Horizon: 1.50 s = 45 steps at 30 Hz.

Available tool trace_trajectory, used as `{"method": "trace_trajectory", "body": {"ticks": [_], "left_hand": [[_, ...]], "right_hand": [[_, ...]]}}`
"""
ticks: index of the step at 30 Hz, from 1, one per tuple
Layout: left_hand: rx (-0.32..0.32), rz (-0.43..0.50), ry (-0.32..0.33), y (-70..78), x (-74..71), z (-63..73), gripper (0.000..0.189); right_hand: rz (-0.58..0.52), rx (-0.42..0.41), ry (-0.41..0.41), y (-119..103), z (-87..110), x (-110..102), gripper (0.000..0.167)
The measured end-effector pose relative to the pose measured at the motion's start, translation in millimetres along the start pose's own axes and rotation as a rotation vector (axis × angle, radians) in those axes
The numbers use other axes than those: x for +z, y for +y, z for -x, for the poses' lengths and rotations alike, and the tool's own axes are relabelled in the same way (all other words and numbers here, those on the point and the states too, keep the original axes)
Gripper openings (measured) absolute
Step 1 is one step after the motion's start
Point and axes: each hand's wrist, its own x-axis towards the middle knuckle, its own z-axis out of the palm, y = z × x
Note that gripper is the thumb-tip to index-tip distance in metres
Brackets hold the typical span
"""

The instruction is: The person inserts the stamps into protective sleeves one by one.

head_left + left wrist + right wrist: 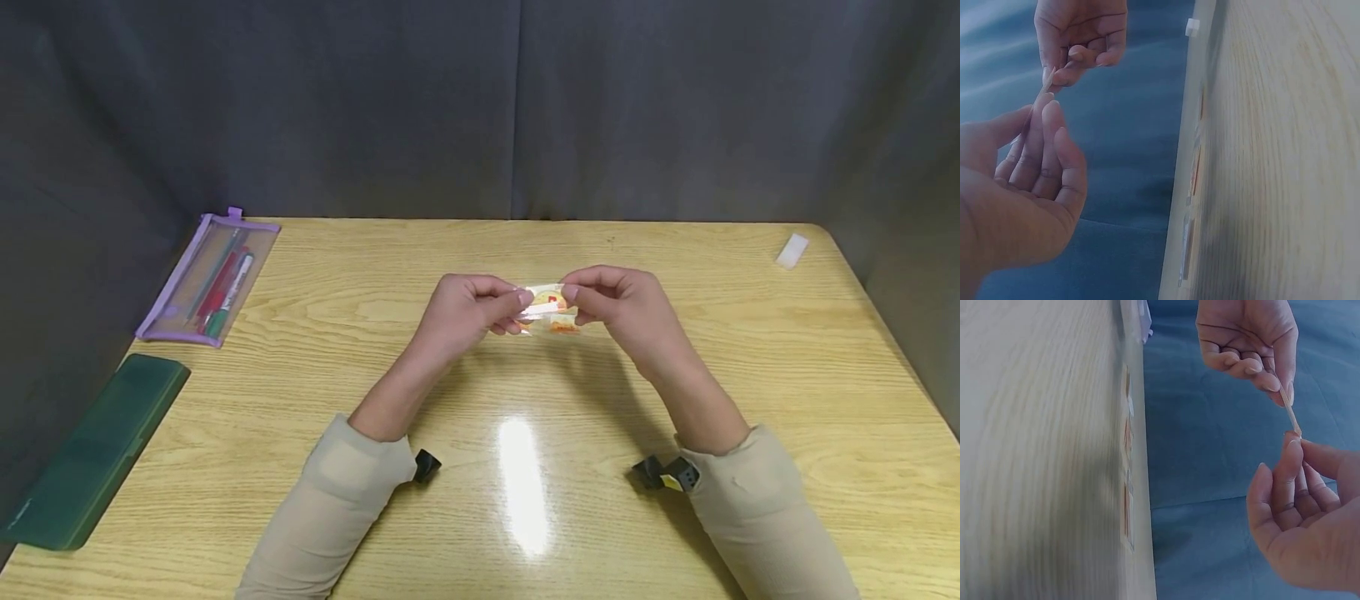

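Note:
Above the middle of the table, both hands hold a small flat packet (547,300) with a shiny clear wrapper and yellow and orange print. My left hand (467,315) pinches its left end between thumb and fingers, and my right hand (628,308) pinches the right end. Seen edge-on in the right wrist view, the packet (1290,414) is a thin strip stretched between the fingertips. On the table beyond and below lie similar packets with orange print, one of them (564,323) partly behind the held one; in the left wrist view another packet (1195,172) shows side-on.
At the back left lies a purple-edged mesh zip pouch (247,287) with several pens inside. Nearer, a dark green pencil case (101,450) rests along the left edge. A small white block (792,250) sits at the back right. Dark curtains (375,108) enclose the table (337,267).

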Motion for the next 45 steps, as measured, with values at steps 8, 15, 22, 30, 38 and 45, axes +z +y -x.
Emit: {"method": "trace_trajectory", "body": {"ticks": [8, 15, 22, 30, 38, 45], "left_hand": [[-0.010, -0.003, -0.015, 1.2, -1.1, -1.0, 0.019], [-0.026, 0.007, -0.030, 1.7, -1.3, -0.4, 0.019], [-0.025, 0.003, -0.036, 0.4, -0.9, -0.5, 0.021], [-0.026, -0.004, -0.037, 1.0, -1.2, 0.2, 0.019], [-0.017, -0.007, -0.035, 0.4, 0.3, 0.9, 0.020], [-0.022, -0.007, -0.028, 0.2, 2.0, 0.4, 0.022]], "right_hand": [[-0.005, 0.003, -0.038, 0.1, 0.0, -1.4, 0.033], [-0.060, 0.018, -0.046, 0.4, -0.3, 0.9, 0.034], [-0.041, 0.028, -0.065, -0.5, 0.8, 0.3, 0.032], [-0.018, 0.042, -0.118, 0.2, 0.0, -1.1, 0.032], [-0.043, 0.015, -0.095, 0.9, -0.3, 3.9, 0.032], [-0.052, 0.007, -0.088, 2.5, -0.2, 7.2, 0.032]]}}
